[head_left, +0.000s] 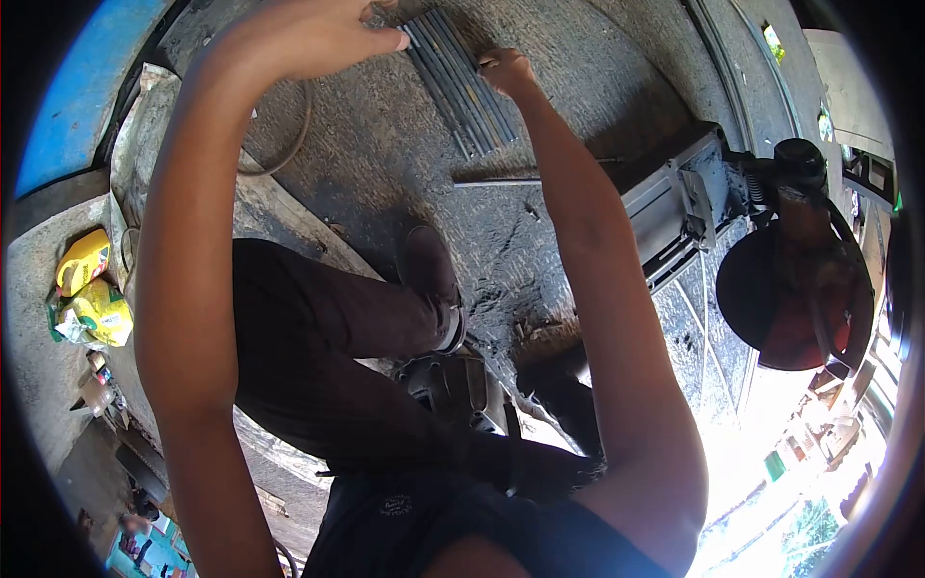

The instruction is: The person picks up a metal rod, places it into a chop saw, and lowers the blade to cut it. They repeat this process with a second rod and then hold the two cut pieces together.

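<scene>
Several dark metal rods (458,87) lie side by side on the rough ground at the top of the view. My left hand (337,39) is at their left side, thumb stretched out against the outer rod and apart from the fingers. The top edge of the view partly cuts off those fingers. At the right side of the rods, my right hand (508,71) is closed, fingers curled in at the outer rod. Whatever lies between these fingers is hidden. A thin, light metal bar (496,182) rests just below the rods.
To the right stands a cut-off saw (795,279) with a large dark disc, beside its metal base and vise (674,202). A curved hose (297,144) lies left of the rods. Yellow containers (92,289) sit far left. My shoe (429,265) is below the rods.
</scene>
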Action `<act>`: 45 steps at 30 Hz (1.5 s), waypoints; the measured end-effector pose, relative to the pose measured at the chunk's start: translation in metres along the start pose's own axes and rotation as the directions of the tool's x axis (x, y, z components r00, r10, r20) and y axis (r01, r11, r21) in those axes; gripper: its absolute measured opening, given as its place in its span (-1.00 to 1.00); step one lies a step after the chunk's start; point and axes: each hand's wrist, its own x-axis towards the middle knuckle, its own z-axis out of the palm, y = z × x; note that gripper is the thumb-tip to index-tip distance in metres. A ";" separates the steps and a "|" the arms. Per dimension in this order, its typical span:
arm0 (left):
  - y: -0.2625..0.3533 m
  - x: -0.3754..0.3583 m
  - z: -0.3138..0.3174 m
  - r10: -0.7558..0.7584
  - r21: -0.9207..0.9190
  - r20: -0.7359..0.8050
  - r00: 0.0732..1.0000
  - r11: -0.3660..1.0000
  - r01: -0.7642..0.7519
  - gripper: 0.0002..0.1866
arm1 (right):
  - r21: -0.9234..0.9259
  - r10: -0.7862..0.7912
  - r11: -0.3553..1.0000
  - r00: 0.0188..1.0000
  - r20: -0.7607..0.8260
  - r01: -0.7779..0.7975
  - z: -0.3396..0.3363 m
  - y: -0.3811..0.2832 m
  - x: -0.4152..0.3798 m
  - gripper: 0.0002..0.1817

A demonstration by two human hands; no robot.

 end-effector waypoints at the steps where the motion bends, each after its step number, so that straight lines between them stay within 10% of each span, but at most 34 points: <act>1: 0.000 0.000 0.001 0.011 0.017 -0.021 1.000 1.000 -0.011 -0.23 | 0.013 0.013 1.000 1.000 -0.006 -0.013 0.000 0.000 0.000 -0.60; 21: -0.021 0.017 0.013 0.081 -0.041 -0.028 0.996 0.996 -0.082 -0.22 | 0.040 0.134 0.990 0.991 -0.027 -0.133 -0.003 -0.009 -0.012 -0.60; 23: -0.028 0.028 0.016 0.084 -0.026 -0.039 0.996 0.996 -0.085 -0.23 | 0.311 0.028 0.950 0.978 -0.204 0.038 0.001 -0.005 -0.018 -0.60; 27: -0.002 0.006 0.012 0.045 0.018 -0.077 0.996 0.999 -0.044 -0.25 | 0.135 0.031 0.991 0.983 -0.182 -0.007 0.003 -0.012 -0.031 -0.63; 32: 0.007 0.005 0.009 0.101 0.042 -0.073 0.992 0.994 -0.098 -0.28 | 0.373 0.007 0.892 0.818 -0.575 0.255 -0.019 -0.033 -0.101 -0.66; 39: 0.045 0.011 0.015 0.292 0.266 -0.166 0.942 0.933 -0.243 -0.33 | 0.490 0.243 0.854 0.966 -0.085 -0.172 0.021 0.010 -0.330 -0.69; 41: 0.068 0.002 0.016 0.304 0.285 -0.155 0.940 0.925 -0.252 -0.33 | 0.572 0.290 0.784 0.957 0.005 -0.241 0.009 0.035 -0.376 -0.68; 43: 0.077 0.014 0.020 0.376 0.333 -0.199 0.905 0.894 -0.298 -0.31 | 0.579 0.496 0.519 0.773 0.396 -0.629 -0.010 0.060 -0.416 -0.67; 45: 0.102 0.014 0.022 0.437 0.335 -0.204 0.876 0.872 -0.356 -0.30 | 0.494 0.475 0.591 0.770 0.426 -0.638 -0.030 0.095 -0.448 -0.69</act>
